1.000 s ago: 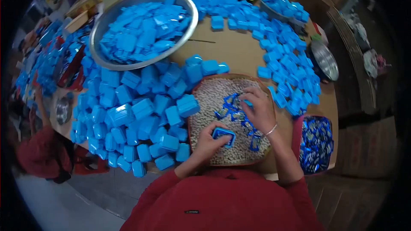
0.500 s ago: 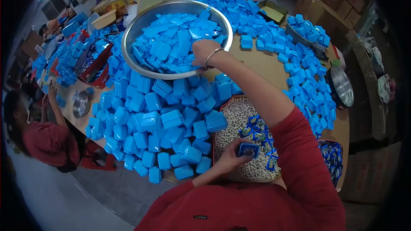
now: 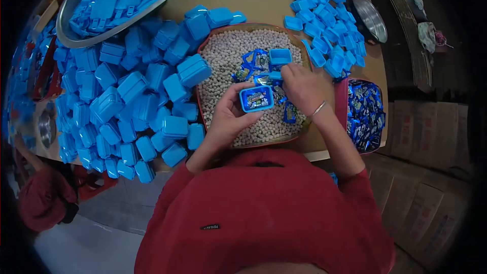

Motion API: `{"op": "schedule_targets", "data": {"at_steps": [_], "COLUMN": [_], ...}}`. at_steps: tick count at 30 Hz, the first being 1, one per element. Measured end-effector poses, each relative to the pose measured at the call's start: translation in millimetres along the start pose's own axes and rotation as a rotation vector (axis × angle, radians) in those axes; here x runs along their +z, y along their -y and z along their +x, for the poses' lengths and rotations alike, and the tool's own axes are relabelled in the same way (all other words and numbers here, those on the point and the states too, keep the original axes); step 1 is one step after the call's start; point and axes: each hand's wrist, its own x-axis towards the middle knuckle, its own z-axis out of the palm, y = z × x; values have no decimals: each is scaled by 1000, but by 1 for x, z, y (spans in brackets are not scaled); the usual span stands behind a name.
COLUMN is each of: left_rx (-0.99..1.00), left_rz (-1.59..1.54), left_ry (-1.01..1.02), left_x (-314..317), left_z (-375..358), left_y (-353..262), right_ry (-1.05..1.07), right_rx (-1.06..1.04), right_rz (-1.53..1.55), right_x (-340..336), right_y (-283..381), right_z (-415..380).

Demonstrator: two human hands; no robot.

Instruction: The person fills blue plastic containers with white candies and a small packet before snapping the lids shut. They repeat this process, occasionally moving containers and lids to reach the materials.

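Observation:
My left hand (image 3: 229, 116) grips a small blue box (image 3: 256, 99) with its opening up; a blue printed packet lies inside. Close to its right is my right hand (image 3: 307, 89), with a bracelet at the wrist. Its fingers are bent together around a blue piece (image 3: 275, 75), partly hidden, perhaps a lid. Under both hands is a red-rimmed tray (image 3: 201, 114) of small pale round pieces (image 3: 223, 53). Blue packets (image 3: 255, 60) lie on these pieces, and an open blue box (image 3: 280, 56) sits just beyond my right hand.
Closed blue boxes (image 3: 133, 86) are heaped to the left. A metal basin (image 3: 65, 29) of flat blue lids stands at the upper left. Open blue boxes (image 3: 324, 18) spread at the upper right, above a container of blue packets (image 3: 365, 114). Another person (image 3: 48, 198) is at the lower left.
My right hand has left the metal basin and come down beside my left hand, now with a blue piece at its fingers. The view has tilted down towards the tray.

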Motion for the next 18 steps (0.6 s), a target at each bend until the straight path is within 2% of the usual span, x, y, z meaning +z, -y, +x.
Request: {"op": "schedule_targets", "data": {"at_steps": [3, 6, 9, 12, 13, 16, 18], "left_rx": [-11, 6, 14, -3, -3, 0, -11], "left_rz": [32, 80, 134, 155, 162, 157, 207], "left_ry": [5, 35, 54, 45, 36, 19, 55], "left_x": [0, -1, 2, 4, 5, 5, 5], "left_z": [0, 0, -2, -1, -2, -3, -1], "left_y": [1, 3, 4, 4, 4, 8, 7], "right_ry": [67, -12, 43, -21, -25, -32, -25], "right_rx": [91, 75, 176, 325, 375, 79, -10], "right_rz": [180, 209, 299, 529, 757, 898, 784], "right_x": [1, 12, 12, -13, -23, -58, -65], "right_y": [17, 16, 14, 9, 9, 23, 34], "right_z": [-29, -35, -34, -33, -34, -30, -28]}}
